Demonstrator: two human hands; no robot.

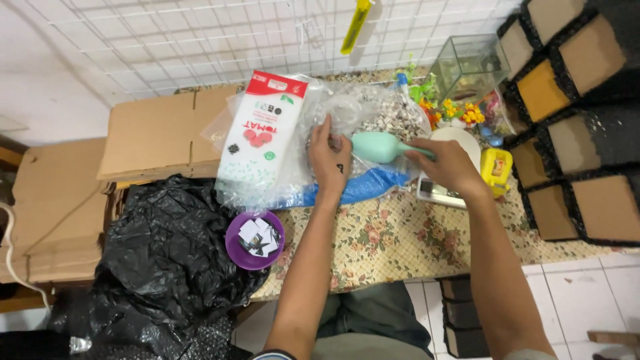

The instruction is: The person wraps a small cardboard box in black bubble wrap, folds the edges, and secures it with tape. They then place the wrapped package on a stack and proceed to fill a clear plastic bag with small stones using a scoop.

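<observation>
Hands over the far middle of the floral-cloth table (400,240). Left hand (331,159) rests fingers loosely spread on the rim of a clear plastic bag of mixed pale pebbles (393,117), apparently pinning the mouth open; whether any fold is pinched between the fingers cannot be told. Right hand (448,165) closed around the handle of a mint-green plastic scoop (379,147), bowl pointing left toward the bag opening, just beside the left fingers.

Bag lies partly on a blue plastic sheet (363,187) that runs toward the table's near-left part. White printed packet with red fruit pictures (259,130), inside its own clear wrap, lies just left of the left hand. Purple round bowl holding small paper squares (255,239) sits at the table's near-left edge, touching crumpled black plastic bags (167,253). Flattened brown cardboard (153,133) stacked off the left end.

Right of the scoop: white round dish (460,140), small yellow box-like object (496,167), coloured plastic plants (453,110), glass tank (470,63) at the far right corner. Black-framed trays of coloured sand and gravel (567,100) along the right side.
</observation>
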